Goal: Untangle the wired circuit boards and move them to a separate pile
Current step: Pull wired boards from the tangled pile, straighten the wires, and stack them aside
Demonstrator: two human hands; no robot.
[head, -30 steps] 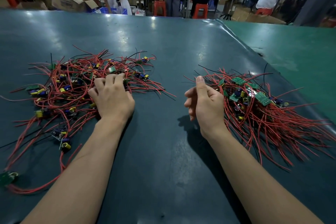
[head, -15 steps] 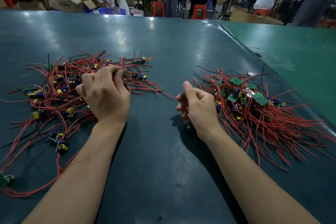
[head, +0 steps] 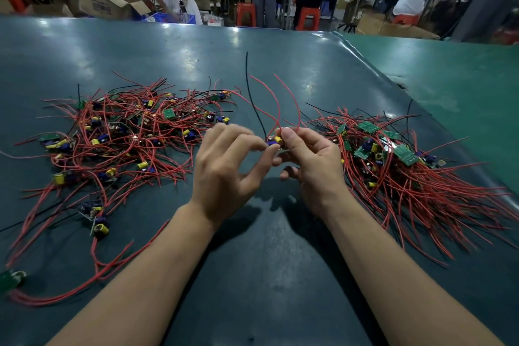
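Observation:
A tangled pile of wired circuit boards (head: 126, 137) with red and black leads lies on the left of the dark table (head: 252, 275). A sorted pile (head: 398, 166) with wires fanned to the right lies on the right. Between the piles, above the table, both hands meet on one small circuit board (head: 273, 140) with a yellow and a blue part. My right hand (head: 311, 160) pinches it between thumb and fingers. My left hand (head: 227, 166) touches it with thumb and fingertips; its grip is blurred. The board's red and black wires (head: 269, 104) stand up and away.
A stray board (head: 97, 222) with a yellow part lies at the near left, another (head: 11, 278) at the left edge. A green table (head: 455, 87) adjoins on the right. People work at benches beyond the far edge, with a cardboard box (head: 104, 0) and red stools (head: 307, 18).
My left hand has lifted one board out of the left pile and carried it to the middle. My right hand has risen from beside the right pile and taken hold of that board.

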